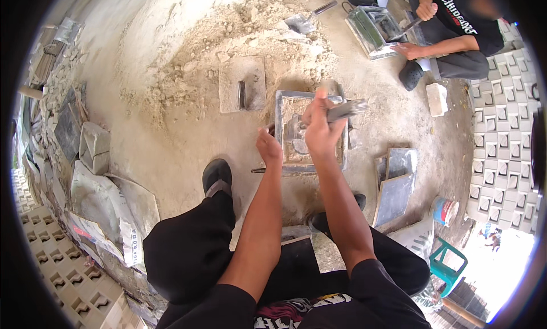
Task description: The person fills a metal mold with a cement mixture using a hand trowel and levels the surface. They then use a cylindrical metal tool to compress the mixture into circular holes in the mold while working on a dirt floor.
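A rectangular metal mould [278, 109] lies on the ground in front of me, with sandy grey material and a shaped insert inside. My left hand [269, 147] is closed at the mould's left side, its fingers curled around what looks like a handle there. Above the mould's right half, my right hand [322, 126] grips a grey metal bar [346, 110]. Motion blurs the bar and part of that hand, and its exact kind cannot be made out. Hand and bar hide some of the mould's inside.
Beyond the mould lie a flat plate with a handle [228, 86], a sand heap [188, 61] and a trowel [299, 24]. A co-worker [456, 44] sits at far right with another mould [362, 38]. Grey boards [396, 189], a bucket [444, 210] and a green stool [448, 266] stand right.
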`<state>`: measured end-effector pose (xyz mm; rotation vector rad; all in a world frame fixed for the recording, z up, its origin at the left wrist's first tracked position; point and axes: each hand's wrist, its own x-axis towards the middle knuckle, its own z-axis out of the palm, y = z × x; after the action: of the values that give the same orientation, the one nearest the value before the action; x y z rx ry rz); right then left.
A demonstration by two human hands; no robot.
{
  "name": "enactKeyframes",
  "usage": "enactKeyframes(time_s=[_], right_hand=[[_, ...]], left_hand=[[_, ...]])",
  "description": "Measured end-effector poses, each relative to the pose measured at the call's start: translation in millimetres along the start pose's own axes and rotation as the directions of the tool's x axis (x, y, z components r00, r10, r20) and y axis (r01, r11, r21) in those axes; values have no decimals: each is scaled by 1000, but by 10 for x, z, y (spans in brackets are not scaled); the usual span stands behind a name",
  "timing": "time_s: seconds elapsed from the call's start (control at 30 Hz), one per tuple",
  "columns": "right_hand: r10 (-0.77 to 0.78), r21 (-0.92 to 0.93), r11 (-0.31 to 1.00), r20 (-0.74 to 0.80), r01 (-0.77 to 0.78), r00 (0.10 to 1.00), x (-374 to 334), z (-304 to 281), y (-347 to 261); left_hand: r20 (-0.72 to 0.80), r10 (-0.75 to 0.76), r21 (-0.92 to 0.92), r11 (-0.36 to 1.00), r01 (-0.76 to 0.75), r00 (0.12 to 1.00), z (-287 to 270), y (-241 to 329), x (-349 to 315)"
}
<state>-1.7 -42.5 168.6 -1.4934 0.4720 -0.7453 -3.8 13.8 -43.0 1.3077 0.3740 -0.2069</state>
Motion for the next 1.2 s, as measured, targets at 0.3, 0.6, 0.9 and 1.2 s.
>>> enactKeyframes(time_s=[0.3, 0.6, 0.9, 1.2], right_hand=[[-6, 51, 999, -38, 8, 999, 128, 93, 295], [43, -28, 999, -69, -45, 997, 59, -47, 424], [-2, 61, 998, -22, 3, 1000, 198, 20, 240], [36, 54, 998, -3, -36, 999, 407, 56, 185]], left_hand=[[-49, 24, 211, 977, -13, 999, -8, 47, 11], [-69, 1, 261, 965, 17, 998, 77, 247, -135], [-93, 55, 394, 919, -14, 994, 11, 206, -88], [-88, -35, 252, 966, 57, 995, -1, 234, -71]])
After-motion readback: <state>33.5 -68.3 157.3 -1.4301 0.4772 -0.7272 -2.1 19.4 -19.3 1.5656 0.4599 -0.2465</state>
